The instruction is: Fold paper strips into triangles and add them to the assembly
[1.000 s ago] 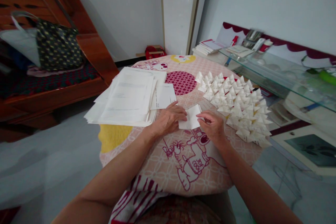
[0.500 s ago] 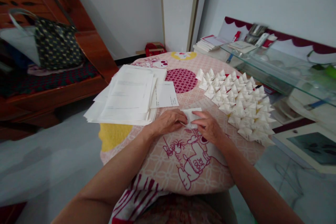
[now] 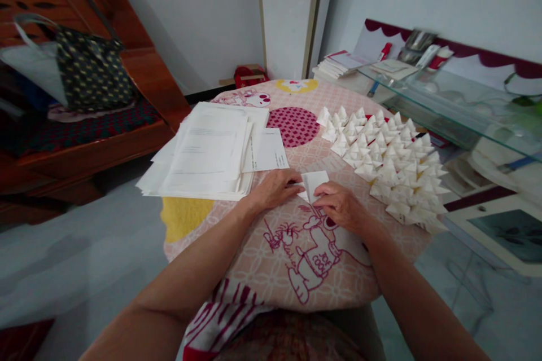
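Observation:
A small folded white paper (image 3: 315, 181) lies on the cloth-covered table (image 3: 271, 271) between my hands. My left hand (image 3: 279, 187) pinches its left side, fingers bent over the edge. At its lower right, my right hand (image 3: 341, 203) has thumb and fingers closed on the near corner. Left of them lies a loose stack of white sheets (image 3: 207, 149), some with printed lines. To the right stand rows of pointed, folded white paper pieces (image 3: 389, 163), set close together.
A glass shelf (image 3: 449, 107) juts out beside the table at right, with papers (image 3: 339, 63) and a metal container (image 3: 419, 45) near it. A wooden bench (image 3: 156, 79) at left holds a dark patterned bag (image 3: 91, 70). A red item (image 3: 249, 76) sits on the floor behind.
The small paper now shows a plain face and a pointed lower end. My right fingers have moved from its upper right down to the near corner. My left hand has shifted slightly.

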Demonstrator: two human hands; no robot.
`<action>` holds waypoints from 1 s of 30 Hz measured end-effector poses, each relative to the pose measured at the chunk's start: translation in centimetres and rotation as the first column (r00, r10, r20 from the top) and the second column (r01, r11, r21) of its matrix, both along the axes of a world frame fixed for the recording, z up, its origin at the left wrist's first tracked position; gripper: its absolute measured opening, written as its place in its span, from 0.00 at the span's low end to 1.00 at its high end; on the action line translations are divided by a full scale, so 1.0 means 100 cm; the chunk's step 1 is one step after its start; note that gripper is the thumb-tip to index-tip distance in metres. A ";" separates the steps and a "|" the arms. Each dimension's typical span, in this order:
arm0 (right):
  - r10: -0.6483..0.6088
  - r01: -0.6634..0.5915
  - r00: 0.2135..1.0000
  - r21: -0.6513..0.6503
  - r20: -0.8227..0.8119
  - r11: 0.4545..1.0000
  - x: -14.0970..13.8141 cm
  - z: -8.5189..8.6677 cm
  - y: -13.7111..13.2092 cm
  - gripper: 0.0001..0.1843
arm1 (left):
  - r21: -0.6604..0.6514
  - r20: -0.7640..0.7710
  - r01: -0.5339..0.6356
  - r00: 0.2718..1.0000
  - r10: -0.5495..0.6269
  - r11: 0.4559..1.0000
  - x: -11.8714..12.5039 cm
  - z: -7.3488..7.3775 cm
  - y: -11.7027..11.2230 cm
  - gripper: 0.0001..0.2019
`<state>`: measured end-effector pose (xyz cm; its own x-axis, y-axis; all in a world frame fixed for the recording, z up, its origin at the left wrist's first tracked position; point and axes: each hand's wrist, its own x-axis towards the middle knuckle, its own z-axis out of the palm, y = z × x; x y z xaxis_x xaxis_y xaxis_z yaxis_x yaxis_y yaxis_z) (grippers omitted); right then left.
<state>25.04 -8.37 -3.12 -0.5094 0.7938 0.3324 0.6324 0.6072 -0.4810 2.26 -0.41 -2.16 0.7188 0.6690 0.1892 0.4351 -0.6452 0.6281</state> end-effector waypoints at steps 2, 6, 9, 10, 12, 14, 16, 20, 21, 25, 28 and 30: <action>0.010 -0.010 1.000 -0.014 0.005 1.000 0.000 0.002 0.000 0.18 | 0.007 -0.005 -0.024 1.000 0.024 1.000 0.003 -0.001 0.001 0.06; -0.125 0.118 0.988 -0.079 -0.092 0.990 -0.008 0.002 0.001 0.16 | 0.038 -0.021 -0.060 0.998 0.061 0.997 0.007 -0.003 0.001 0.04; -0.306 0.281 0.939 -0.164 -0.155 0.946 -0.016 0.000 0.003 0.11 | 0.046 -0.023 -0.056 0.998 0.057 0.997 0.007 -0.003 0.002 0.05; -0.352 0.322 0.922 -0.186 -0.160 0.928 -0.018 0.000 0.003 0.09 | 0.048 -0.019 -0.054 0.998 0.055 0.997 0.007 -0.003 0.001 0.05; -0.415 0.380 0.897 -0.213 -0.155 0.900 -0.022 0.000 0.004 0.07 | 0.052 -0.011 -0.047 0.999 0.048 0.998 0.006 -0.002 0.001 0.04; -0.450 0.414 0.881 -0.224 -0.146 0.882 -0.025 0.000 0.004 0.07 | 0.055 -0.008 -0.041 0.999 0.041 0.998 0.006 -0.002 0.000 0.04; -0.476 0.438 0.868 -0.232 -0.142 0.868 -0.027 0.001 0.003 0.08 | 0.054 -0.012 -0.042 0.999 0.042 0.998 0.006 -0.002 0.000 0.05; -0.518 0.476 0.843 -0.248 -0.147 0.844 -0.030 0.001 0.002 0.07 | 0.050 -0.017 -0.054 0.998 0.055 0.997 0.006 -0.003 0.000 0.05; -0.523 0.480 0.839 -0.247 -0.151 0.842 -0.031 0.000 0.002 0.07 | 0.050 -0.017 -0.057 0.998 0.058 0.997 0.007 -0.003 0.000 0.05; -0.537 0.496 0.830 -0.241 -0.151 0.834 -0.033 -0.001 0.002 0.07 | 0.054 -0.019 -0.071 0.997 0.072 0.996 0.009 -0.003 0.000 0.04; -0.552 0.507 0.824 -0.266 -0.130 0.820 -0.034 0.001 0.002 0.07 | 0.062 -0.018 -0.096 0.995 0.098 0.993 0.011 -0.005 0.001 0.03; -0.552 0.503 0.824 -0.285 -0.126 0.816 -0.034 0.002 0.002 0.08 | 0.063 -0.019 -0.118 0.993 0.119 0.991 0.013 -0.006 0.002 0.03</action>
<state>21.62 -8.16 -2.90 0.0658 0.9859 0.1538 0.7015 0.0639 -0.7098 3.60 -0.26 -2.76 0.6396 0.7373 0.2175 0.5245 -0.6254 0.5777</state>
